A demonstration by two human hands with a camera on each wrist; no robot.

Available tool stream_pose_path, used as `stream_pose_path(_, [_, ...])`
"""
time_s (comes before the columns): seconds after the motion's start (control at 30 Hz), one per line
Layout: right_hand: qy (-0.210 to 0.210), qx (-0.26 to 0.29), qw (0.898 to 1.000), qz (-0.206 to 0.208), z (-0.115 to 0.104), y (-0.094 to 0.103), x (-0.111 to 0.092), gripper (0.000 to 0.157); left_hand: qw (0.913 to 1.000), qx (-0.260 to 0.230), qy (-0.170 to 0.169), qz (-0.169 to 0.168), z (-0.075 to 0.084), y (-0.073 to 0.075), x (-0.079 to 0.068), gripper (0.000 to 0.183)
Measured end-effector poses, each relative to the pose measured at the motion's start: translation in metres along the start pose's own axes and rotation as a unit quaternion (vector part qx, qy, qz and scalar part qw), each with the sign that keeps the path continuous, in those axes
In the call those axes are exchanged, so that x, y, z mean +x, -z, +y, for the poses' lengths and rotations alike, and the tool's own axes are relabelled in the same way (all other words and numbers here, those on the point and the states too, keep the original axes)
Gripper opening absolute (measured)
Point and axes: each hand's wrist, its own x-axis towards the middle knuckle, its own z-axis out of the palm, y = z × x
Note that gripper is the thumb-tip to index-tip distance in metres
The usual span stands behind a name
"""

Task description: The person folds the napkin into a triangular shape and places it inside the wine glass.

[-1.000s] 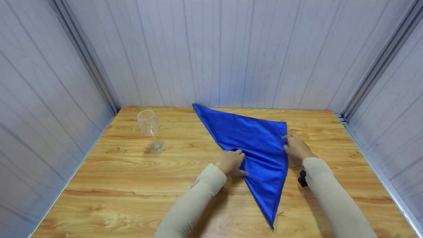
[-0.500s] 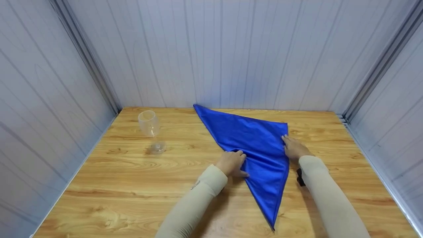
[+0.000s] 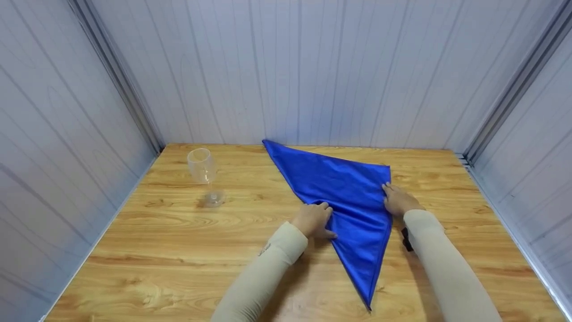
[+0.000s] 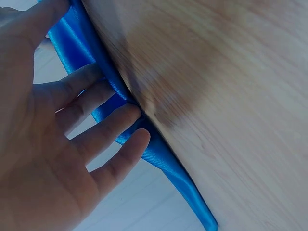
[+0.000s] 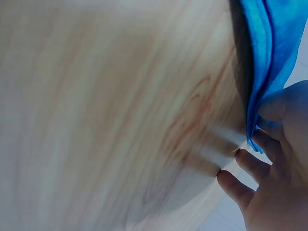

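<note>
A blue satin cloth point(image 3: 330, 179), folded into a triangle, lies across the table. My left hand point(image 3: 311, 220) rests at its left edge, fingertips on the fabric and thumb lower on the same edge; creases run rightward from there. In the left wrist view the fingers of the left hand point(image 4: 72, 139) are spread and fairly straight, their tips against the cloth edge point(image 4: 178, 178). My right hand point(image 3: 400, 200) touches the right edge below the upper right corner. The right wrist view shows the right hand's point(image 5: 279, 159) thumb and forefinger at the layered edge point(image 5: 260, 62), other fingertips on the wood.
A clear stemmed wine glass point(image 3: 203, 172) stands upright on the left side of the wooden table point(image 3: 178, 268). Pale panel walls point(image 3: 286, 71) enclose the table at the back and both sides. One cloth tip reaches close to the back wall.
My right hand's fingers have settled from a raised, bent pose to lying flatter at the cloth's right edge. The left hand, the cloth and the glass stay in place.
</note>
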Motion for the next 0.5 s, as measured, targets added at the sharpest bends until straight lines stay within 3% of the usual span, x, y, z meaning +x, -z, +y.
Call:
stream_pose_path(0.23, [0.002,-0.009,1.0,0.003,0.0028,0.0027,-0.0035,0.055,0.9999,0.007,-0.007,0.009,-0.001,0.0002,0.001,0.071])
stream_pose_path(0.5, [-0.005,-0.009,1.0,-0.001,0.008,0.0026,-0.0076,0.055,0.9999,0.006,-0.004,-0.009,-0.0009,0.0012,0.0013,0.078])
